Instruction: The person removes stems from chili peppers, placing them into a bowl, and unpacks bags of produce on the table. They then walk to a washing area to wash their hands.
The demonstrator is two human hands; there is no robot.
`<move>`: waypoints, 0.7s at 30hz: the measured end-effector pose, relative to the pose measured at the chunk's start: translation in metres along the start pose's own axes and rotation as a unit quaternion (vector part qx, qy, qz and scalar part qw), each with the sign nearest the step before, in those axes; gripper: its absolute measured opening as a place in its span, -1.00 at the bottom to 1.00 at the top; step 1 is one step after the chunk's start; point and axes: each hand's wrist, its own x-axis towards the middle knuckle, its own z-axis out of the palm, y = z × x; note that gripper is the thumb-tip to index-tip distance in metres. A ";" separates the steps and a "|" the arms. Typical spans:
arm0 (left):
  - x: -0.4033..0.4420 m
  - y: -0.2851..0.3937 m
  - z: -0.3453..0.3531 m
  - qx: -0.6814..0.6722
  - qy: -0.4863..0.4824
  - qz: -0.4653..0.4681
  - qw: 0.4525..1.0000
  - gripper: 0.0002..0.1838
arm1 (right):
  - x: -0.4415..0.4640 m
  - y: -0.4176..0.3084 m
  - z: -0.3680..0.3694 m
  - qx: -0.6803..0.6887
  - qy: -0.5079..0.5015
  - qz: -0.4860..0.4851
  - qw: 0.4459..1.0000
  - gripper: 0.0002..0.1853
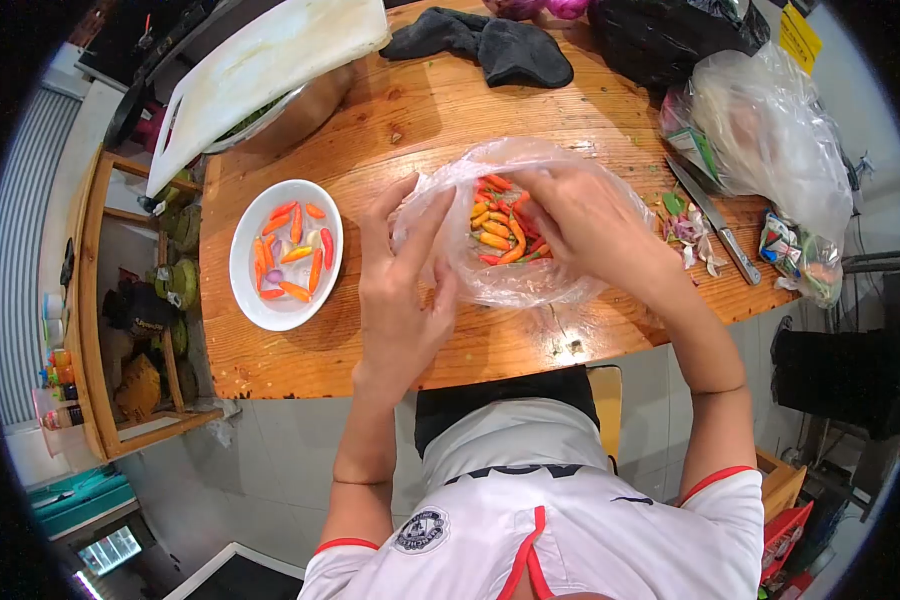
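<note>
A clear plastic bag lies on the wooden table with its mouth open, and red, orange and yellow chillies show inside. At the bag's left edge is my left hand, fingers bent, with plastic between thumb and fingers. My right hand reaches into the bag from the right, its fingertips down among the chillies and partly hidden. Left of the bag, a white bowl holds several chillies and a few pale and purple pieces in what looks like water.
A knife lies beside peelings on the right. Filled plastic bags stand behind it. A dark cloth is at the back. At the back left, a white cutting board rests over a metal bowl.
</note>
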 end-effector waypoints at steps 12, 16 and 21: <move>0.018 0.006 0.002 -0.001 0.017 0.026 1.000 -0.17 | 0.032 0.021 0.026 -0.048 -0.007 -0.028 0.998 -0.76; 0.015 0.003 0.002 0.026 0.019 0.050 0.998 -0.20 | 0.025 0.022 0.020 -0.017 -0.059 0.000 0.998 -0.77; 0.008 0.001 -0.001 0.022 0.028 0.046 0.998 -0.24 | 0.019 0.001 0.004 -0.020 -0.044 -0.006 0.999 -0.84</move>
